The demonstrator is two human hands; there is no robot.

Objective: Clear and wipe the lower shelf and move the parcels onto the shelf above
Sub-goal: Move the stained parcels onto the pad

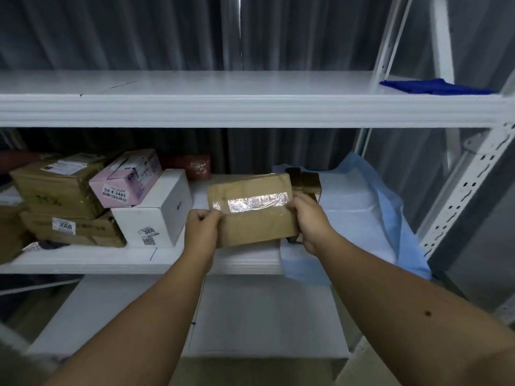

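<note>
White metal shelving in front of a grey curtain here. My left hand [201, 229] grips one end of a taped brown parcel [252, 208] and my right hand [311, 218] grips the other, holding it just over the front edge of the lower shelf [111, 260]. Left of it sit a white box [156, 215], a pink box [126, 178] and stacked brown cartons [60, 190]. Blue sheet [370, 207] on the right. The upper shelf [223, 110] has a blue cloth [434, 86] at its far right.
</note>
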